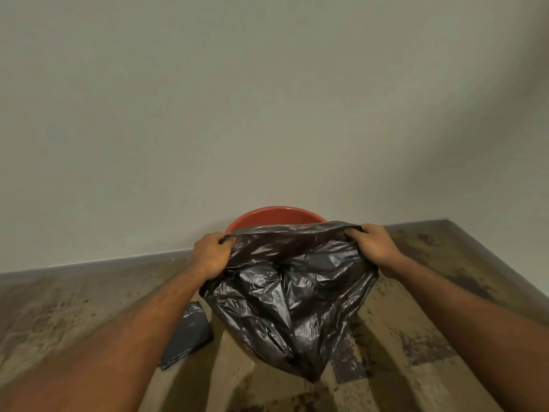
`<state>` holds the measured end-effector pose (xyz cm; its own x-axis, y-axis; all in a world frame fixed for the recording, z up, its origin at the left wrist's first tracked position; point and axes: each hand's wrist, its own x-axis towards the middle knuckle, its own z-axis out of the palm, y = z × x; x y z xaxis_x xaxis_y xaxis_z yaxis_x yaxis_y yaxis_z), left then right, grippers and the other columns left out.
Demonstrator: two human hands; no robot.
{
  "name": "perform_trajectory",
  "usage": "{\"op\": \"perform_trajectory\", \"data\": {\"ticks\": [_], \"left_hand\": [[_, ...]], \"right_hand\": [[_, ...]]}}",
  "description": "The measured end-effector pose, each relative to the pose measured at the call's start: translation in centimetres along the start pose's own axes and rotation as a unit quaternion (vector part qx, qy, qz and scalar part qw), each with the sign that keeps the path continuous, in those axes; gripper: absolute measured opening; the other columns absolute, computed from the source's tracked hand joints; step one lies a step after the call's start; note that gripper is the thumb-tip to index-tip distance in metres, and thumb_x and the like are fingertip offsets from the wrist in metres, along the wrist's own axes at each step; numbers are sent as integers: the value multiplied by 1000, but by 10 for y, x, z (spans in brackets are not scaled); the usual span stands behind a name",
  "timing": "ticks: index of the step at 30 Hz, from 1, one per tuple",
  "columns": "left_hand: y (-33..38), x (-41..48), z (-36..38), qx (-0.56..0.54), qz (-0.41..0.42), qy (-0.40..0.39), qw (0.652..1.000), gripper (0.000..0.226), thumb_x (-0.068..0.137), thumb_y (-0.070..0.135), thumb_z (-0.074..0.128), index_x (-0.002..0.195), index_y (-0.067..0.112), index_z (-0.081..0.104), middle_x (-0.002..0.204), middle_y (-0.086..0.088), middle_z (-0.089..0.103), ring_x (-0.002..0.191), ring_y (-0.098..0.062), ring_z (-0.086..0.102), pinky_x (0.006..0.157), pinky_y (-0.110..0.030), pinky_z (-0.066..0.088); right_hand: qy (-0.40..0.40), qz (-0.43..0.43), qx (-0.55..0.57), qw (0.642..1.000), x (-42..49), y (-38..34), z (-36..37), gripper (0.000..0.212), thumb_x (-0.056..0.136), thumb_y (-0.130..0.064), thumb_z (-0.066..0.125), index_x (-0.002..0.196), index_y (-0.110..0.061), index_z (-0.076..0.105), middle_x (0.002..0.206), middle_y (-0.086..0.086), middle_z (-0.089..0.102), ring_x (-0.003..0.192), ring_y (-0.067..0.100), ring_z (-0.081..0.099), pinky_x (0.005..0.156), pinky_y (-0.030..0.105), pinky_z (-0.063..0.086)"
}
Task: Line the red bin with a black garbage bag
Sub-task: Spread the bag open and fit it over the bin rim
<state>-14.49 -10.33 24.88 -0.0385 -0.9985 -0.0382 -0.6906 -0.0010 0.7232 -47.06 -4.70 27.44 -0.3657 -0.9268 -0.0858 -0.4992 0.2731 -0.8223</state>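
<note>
Black garbage bag [291, 289] pinched at its top edge by closed left hand [211, 253] and closed right hand [375, 245], hanging crumpled before red bin [274, 216] against wall; mouth seemingly unopened, likely to bunch instead of lining.

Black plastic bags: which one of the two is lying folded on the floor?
The small flat bag under the left forearm; the big crumpled bag hangs from both hands.
</note>
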Motion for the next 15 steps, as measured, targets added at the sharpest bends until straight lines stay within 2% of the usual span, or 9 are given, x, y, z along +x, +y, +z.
{"op": "perform_trajectory", "data": {"ticks": [3,6,8,10,13,15], "left_hand": [[-9,24,8,4,-25,38,999,19,95,25,53,98,14,68,94,-5,64,79,-20,55,64,-28,37],[-16,45,9,-22,-57,75,995,20,92,32,56,105,18,63,99,-3,58,88,-24,53,77,-31,38],[-14,58,7,-24,-77,73,994,17,90,36,58,89,20,61,96,-5,59,84,-25,54,75,-32,39],[-9,72,-2,-12,-90,67,994,26,88,39,60,77,16,65,90,-11,65,76,-27,57,68,-31,40],[-3,84,-8,-10,-118,43,992,38,90,39,60,89,2,68,93,-18,67,74,-29,60,60,-31,40],[-10,117,25,-5,-143,27,989,38,90,36,61,95,-2,68,96,-20,69,79,-31,62,60,-32,42]], "right_hand": [[18,-12,-30,999,28,6,10,33,94,-32,56,80,-6,71,84,13,73,82,32,68,76,41,53],[31,-29,-76,996,57,8,21,34,94,-26,57,77,0,70,86,21,71,84,37,65,67,36,44],[26,-26,-92,995,74,3,27,35,93,-25,57,77,3,70,85,24,71,84,37,64,66,36,43],[24,-19,-86,996,87,-7,30,36,91,-26,57,77,4,70,84,24,70,83,37,64,65,35,42],[17,8,-82,996,94,-15,37,37,91,-27,57,68,1,63,79,20,64,77,34,59,65,34,39],[21,45,-66,997,132,11,49,36,91,-26,58,61,-5,56,76,15,60,76,30,56,65,32,38]]}}
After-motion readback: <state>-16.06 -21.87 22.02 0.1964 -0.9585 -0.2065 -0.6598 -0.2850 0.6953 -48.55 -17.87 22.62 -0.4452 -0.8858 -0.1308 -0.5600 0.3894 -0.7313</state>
